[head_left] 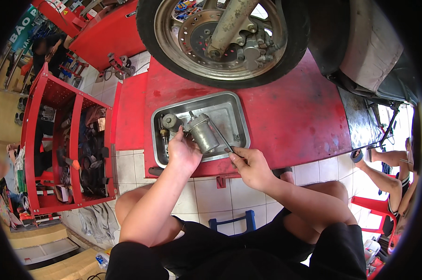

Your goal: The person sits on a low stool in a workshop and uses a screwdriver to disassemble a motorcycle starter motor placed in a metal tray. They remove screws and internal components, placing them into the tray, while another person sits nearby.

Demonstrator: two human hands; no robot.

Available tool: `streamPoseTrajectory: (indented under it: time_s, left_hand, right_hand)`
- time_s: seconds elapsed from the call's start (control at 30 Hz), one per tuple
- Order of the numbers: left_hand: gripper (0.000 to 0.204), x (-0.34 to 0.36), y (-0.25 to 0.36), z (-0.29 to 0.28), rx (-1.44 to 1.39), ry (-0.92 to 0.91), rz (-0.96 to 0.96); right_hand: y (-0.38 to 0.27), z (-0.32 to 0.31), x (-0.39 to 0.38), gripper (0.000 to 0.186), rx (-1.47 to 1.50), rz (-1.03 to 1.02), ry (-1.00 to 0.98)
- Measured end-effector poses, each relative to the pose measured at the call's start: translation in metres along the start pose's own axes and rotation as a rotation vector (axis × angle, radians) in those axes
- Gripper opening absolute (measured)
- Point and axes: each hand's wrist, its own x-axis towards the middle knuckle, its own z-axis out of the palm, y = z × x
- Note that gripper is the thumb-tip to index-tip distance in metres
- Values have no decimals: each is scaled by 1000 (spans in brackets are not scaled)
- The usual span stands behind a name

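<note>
Left fingers (180,140) gripping grey motor (202,133), right fingers (236,156) pinching thin tool (219,134) (over metal tray (234,100))

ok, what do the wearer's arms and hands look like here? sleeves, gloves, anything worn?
Both forearms are bare up to the lower frame edge, with no sleeves showing. Left hand and right hand are ungloved; no watch, ring or wristband visible. Black shorts show below them.
</note>
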Motion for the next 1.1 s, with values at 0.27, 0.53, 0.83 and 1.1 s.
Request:
streamPoseTrajectory:
  time_s: [0.27,0.53,0.83,1.1]
  left_hand:
    - [40,-8,-1,9,13,-83,74]
    - [44,-6,-14,0,158,-153,25]
    - [50,-9,-15,3,56,-194,-102]
    - [47,-6,-15,-2,235,-288,-64]
  right_hand:
    - [2,1,1,27,65,28,-13]
    - [-4,-3,1,20,228,233,-110]
    - [-6,-10,1,24,288,402,-83]
    - [-22,-34,4,22,350,410,-133]
